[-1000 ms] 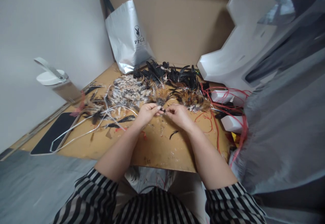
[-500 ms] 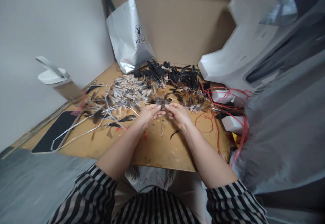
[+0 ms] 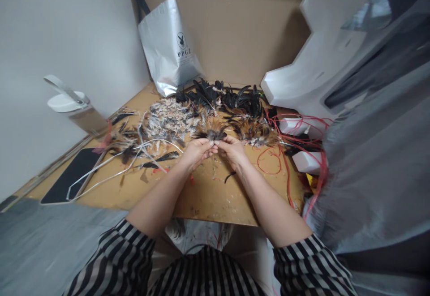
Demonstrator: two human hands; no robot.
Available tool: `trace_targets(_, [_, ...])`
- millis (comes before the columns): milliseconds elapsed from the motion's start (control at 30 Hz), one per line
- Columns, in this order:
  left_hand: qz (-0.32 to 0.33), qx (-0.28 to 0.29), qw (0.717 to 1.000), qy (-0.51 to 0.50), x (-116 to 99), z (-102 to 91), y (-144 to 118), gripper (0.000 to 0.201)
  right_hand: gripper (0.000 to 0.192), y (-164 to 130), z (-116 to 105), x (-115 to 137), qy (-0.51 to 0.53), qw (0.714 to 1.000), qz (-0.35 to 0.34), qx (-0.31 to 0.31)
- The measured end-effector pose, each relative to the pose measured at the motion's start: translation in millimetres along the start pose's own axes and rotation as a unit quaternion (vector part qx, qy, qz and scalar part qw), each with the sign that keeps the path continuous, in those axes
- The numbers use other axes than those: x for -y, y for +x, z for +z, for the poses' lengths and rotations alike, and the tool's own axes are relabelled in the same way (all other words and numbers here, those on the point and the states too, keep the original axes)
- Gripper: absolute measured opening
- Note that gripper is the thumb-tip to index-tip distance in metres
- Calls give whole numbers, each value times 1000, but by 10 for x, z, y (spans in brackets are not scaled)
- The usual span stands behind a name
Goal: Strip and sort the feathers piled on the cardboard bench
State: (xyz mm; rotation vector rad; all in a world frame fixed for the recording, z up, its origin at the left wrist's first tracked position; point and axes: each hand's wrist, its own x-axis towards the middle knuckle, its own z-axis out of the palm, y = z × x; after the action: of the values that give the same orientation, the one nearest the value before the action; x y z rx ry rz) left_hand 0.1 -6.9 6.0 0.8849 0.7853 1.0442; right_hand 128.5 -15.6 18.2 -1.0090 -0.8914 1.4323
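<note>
My left hand [image 3: 196, 151] and my right hand [image 3: 231, 149] meet fingertip to fingertip over the brown cardboard work surface [image 3: 208, 197]. Together they pinch a small bunch of brown and black feathers [image 3: 212, 133] at its base, its tips fanning away from me. Just beyond lie piles of grey speckled feathers [image 3: 169, 119], black feathers [image 3: 231, 96] and orange-brown feathers [image 3: 257, 132].
A silver shopping bag [image 3: 169, 47] leans on the cardboard back wall. White foam blocks [image 3: 302, 161] and tangled red wire [image 3: 285, 152] lie at the right. White cords [image 3: 110, 166], a black flat pad [image 3: 72, 175] and a white-lidded container [image 3: 72, 105] are at the left.
My right hand has moved left to meet the left hand, and both have closed in on the base of the feather bunch.
</note>
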Motion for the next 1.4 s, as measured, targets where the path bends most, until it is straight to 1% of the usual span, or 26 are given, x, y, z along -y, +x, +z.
trace_targets(133, [26,-8,999,45,-2,6,1,16,32,29,-33,-18,-10,1000,-13,3])
trace_targets(267, [55,4,993,104,-4,-18,20,16,30,18,-36,2,2,1000,-17,9])
trace_targets(400, [90,17,980,176,-36,-41,22,16,27,12,-32,-6,2,1000,-20,12])
trace_targets(533, [96,27,968,229,-62,-45,12,19,25,30,-35,-28,-11,1000,-22,13])
trace_targets(600, [96,8,971,219,-66,-52,18,21,26,59,-60,-39,-37,999,-31,-14])
trace_targets(633, [95,-13,976,196,-68,-61,25,21,26,79,-82,-46,-59,997,-42,-36])
trace_targets(700, [90,-67,986,121,-80,-87,45,20,25,125,-146,-67,-129,985,-84,-73])
trace_targets(733, [86,-92,989,77,-88,-103,56,19,24,147,-182,-81,-176,975,-109,-81])
trace_targets(800, [80,-127,989,4,-106,-130,73,19,21,172,-243,-109,-291,943,-149,-62])
trace_targets(867, [75,-138,987,-34,-117,-143,81,19,18,164,-266,-126,-416,892,-173,-32])
trace_targets(933, [69,-131,988,-44,-115,-140,82,18,15,127,-242,-127,-523,830,-194,-16])
trace_targets(967, [67,-127,989,-44,-110,-135,81,18,14,103,-216,-123,-564,800,-203,-12])
trace_targets(1033, [65,-123,989,-42,-99,-126,81,17,16,63,-155,-112,-622,756,-205,-13])
trace_targets(1100, [67,-125,989,-43,-92,-123,83,16,19,47,-107,-106,-661,727,-185,-15])
trace_targets(1133, [67,-126,989,-45,-91,-123,84,16,19,49,-93,-107,-674,718,-172,-15])
trace_targets(1167, [68,-127,988,-48,-91,-125,86,15,18,56,-89,-107,-680,715,-161,-16])
trace_targets(1200, [68,-129,988,-51,-93,-128,88,15,16,66,-94,-106,-676,720,-152,-17])
trace_targets(1233, [69,-130,988,-54,-96,-131,89,14,14,77,-107,-102,-661,736,-143,-15])
trace_targets(1267, [70,-132,987,-57,-101,-134,89,14,12,86,-127,-92,-632,764,-130,-9])
trace_targets(1300, [71,-133,987,-61,-106,-137,89,13,11,92,-153,-75,-587,802,-110,2])
trace_targets(1333, [73,-133,986,-67,-113,-139,87,12,11,94,-182,-52,-527,846,-82,16])
trace_targets(1367, [76,-133,985,-73,-120,-141,85,11,13,93,-213,-21,-453,889,-49,37])
trace_targets(1400, [77,-134,985,-81,-128,-143,82,10,16,88,-243,14,-371,927,-13,60])
